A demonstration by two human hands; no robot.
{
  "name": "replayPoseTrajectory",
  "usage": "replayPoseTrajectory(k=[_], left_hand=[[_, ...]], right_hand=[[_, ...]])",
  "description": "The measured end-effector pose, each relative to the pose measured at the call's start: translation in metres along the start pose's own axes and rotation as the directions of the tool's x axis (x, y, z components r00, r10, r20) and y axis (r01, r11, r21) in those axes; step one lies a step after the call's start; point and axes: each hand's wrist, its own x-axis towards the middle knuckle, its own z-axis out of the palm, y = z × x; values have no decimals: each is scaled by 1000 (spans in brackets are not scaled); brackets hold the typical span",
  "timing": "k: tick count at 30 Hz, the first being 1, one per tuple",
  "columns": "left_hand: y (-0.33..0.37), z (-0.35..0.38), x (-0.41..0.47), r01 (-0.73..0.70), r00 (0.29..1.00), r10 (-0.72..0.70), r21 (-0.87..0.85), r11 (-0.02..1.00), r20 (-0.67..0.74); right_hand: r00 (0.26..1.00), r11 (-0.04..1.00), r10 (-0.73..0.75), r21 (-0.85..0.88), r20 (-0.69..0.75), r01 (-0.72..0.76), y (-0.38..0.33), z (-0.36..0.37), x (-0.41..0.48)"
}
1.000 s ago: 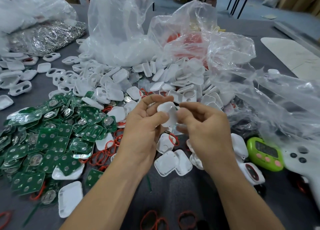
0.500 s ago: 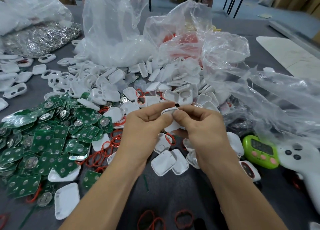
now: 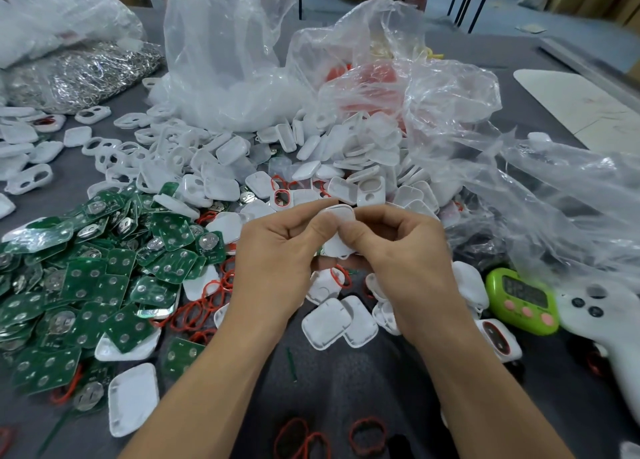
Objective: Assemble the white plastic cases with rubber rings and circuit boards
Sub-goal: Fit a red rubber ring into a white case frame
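Observation:
Both hands meet over the middle of the dark table and pinch one white plastic case (image 3: 337,231). My left hand (image 3: 277,247) presses its thumb on the case's left edge, and my right hand (image 3: 401,247) presses its thumb on the right. Most of the case is hidden by the fingers. A heap of green circuit boards (image 3: 97,271) lies to the left. Red rubber rings (image 3: 204,306) are scattered beside the boards, and more red rubber rings (image 3: 367,436) lie near the front edge. A large pile of white case halves (image 3: 329,160) sits beyond my hands.
Clear plastic bags (image 3: 519,181) spread across the right and back. A bag of metal clips (image 3: 83,74) lies at the far left. A green timer (image 3: 523,301) and a white controller (image 3: 606,323) rest on the right. Loose white case halves (image 3: 329,323) lie just below my hands.
Both hands have turned the white case so that its edge faces up, with the thumbs now pressing together on it. The hands sit slightly higher in view.

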Motion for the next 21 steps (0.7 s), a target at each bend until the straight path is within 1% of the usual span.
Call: replayPoseTrajectory(k=[2, 4, 6, 7, 8, 10, 11, 12, 14, 18, 21], left_hand=[[-1, -2, 2, 6, 999, -5, 21, 1000, -35], [-2, -3, 3, 25, 998, -23, 37, 999, -53], [-2, -2, 3, 43, 997, -41, 25, 999, -64], [-2, -1, 3, 52, 996, -51, 12, 999, -74], [-2, 0, 3, 59, 994, -59, -1, 998, -88], [-2, 0, 3, 70, 991, -72, -21, 997, -116], [-2, 0, 3, 77, 989, -80, -27, 997, -128], [-2, 0, 3, 86, 987, -89, -30, 996, -136], [-2, 0, 2, 107, 984, -111, -39, 994, -136], [-1, 2, 2, 167, 979, -174, -64, 984, -108], [2, 4, 1, 212, 972, -225, -152, 965, -68]], right_hand=[[999, 1000, -12, -24, 53, 13, -2, -2, 0], [998, 1000, 2, -25, 70, 0, -3, -3, 0], [1000, 997, 1, -73, 31, 2, -4, -3, -1], [999, 984, -41, -173, -12, 39, -3, -2, -2], [992, 945, -111, -314, -53, 90, -3, -1, -3], [955, 794, -276, -586, -106, 164, -4, 5, -10], [935, 723, -336, -668, -114, 178, -5, 10, -14], [919, 673, -379, -714, -111, 192, -5, 15, -17], [904, 632, -414, -748, -107, 201, -5, 22, -20], [939, 705, -321, -693, -126, 148, -5, 18, -18], [951, 744, -270, -659, -148, 109, -7, 16, -19]])
